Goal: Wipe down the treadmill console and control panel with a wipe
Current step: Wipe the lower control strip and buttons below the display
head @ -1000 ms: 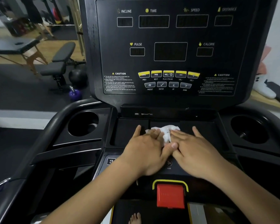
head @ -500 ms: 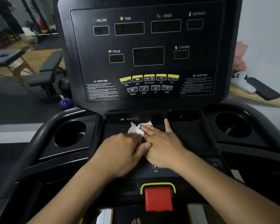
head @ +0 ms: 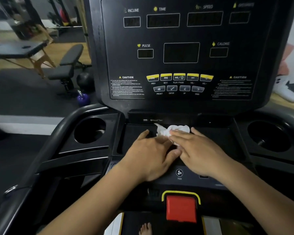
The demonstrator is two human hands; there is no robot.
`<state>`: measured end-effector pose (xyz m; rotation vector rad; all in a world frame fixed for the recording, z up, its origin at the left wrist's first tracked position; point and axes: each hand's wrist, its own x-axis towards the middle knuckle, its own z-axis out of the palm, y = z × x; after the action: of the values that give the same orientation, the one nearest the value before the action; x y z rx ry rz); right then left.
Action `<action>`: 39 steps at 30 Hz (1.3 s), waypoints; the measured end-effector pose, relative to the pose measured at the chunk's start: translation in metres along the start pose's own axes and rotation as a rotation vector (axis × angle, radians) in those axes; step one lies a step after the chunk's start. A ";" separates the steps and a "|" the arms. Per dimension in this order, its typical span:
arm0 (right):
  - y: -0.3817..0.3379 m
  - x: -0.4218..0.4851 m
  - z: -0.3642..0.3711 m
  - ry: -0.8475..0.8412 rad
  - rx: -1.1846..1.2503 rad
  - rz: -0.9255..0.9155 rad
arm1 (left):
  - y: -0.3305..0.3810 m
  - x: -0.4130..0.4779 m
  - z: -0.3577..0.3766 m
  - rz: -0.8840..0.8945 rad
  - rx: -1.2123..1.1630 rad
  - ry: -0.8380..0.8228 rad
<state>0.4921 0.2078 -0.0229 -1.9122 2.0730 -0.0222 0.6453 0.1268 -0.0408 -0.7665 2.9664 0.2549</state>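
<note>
**Gym room, two hands flat on a wipe at the treadmill tray**

Gym floor with dark mats fills the left background, blurred. A massage table [head: 15, 50] stands far left, a black weight bench [head: 70, 65] is nearer, and a purple kettlebell [head: 83, 99] sits on the floor just beside the treadmill.

The treadmill console [head: 182, 106] takes up most of the view. Its upright control panel [head: 182, 31] is dark, with every readout window blank. Labels read INCLINE, TIME, SPEED, PULSE, CALORIE. A row of yellow media buttons [head: 179, 77] runs above a row of grey ones marked PRESET, ENTER, UP, DOWN.

Below the panel is a flat black tray [head: 136, 133], with a round cup holder on each side: left cup holder [head: 90, 130], right cup holder [head: 268, 136]. A curved handrail [head: 58, 133] runs down the left side.

The left hand [head: 149, 156] lies flat on the tray, fingers straight, index finger spread out to the left and the other fingertips touching the wipe. The right hand [head: 199, 153] is flat too, its straight fingers pressing on top of the wipe. The left thumb touches the right hand's edge. Neither hand pinches anything.

The red stop button [head: 181, 209] sits low in the centre inside a yellow frame.

The white wipe [head: 173, 129] is crumpled at the back centre of the tray, against the base of the panel, partly under both sets of fingers.

A round fan button [head: 179, 172] shows between the wrists. A bare foot [head: 145, 228] is at the bottom edge.
</note>
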 end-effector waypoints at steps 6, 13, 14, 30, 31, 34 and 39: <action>0.011 -0.005 -0.001 0.038 -0.154 0.132 | 0.007 0.025 0.005 -0.022 0.012 -0.088; 0.022 -0.020 -0.001 0.055 0.055 0.023 | 0.019 0.024 0.003 0.147 -0.112 0.029; 0.021 -0.019 -0.001 0.032 0.103 -0.005 | 0.014 0.018 -0.002 0.153 -0.106 0.032; 0.000 -0.006 0.000 -0.016 -0.250 0.192 | 0.013 0.035 -0.001 0.080 -0.194 -0.057; 0.001 -0.008 -0.001 -0.011 -0.258 0.203 | 0.016 0.037 0.000 0.091 -0.235 -0.052; 0.001 -0.009 -0.004 0.013 -0.228 0.214 | 0.018 0.036 0.000 0.097 -0.379 -0.018; -0.011 -0.019 -0.001 0.020 -0.144 0.188 | 0.012 0.018 -0.002 0.108 -0.529 0.037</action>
<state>0.5033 0.2253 -0.0149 -1.7924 2.3159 0.1561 0.6238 0.1280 -0.0395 -0.6475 3.0008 1.0719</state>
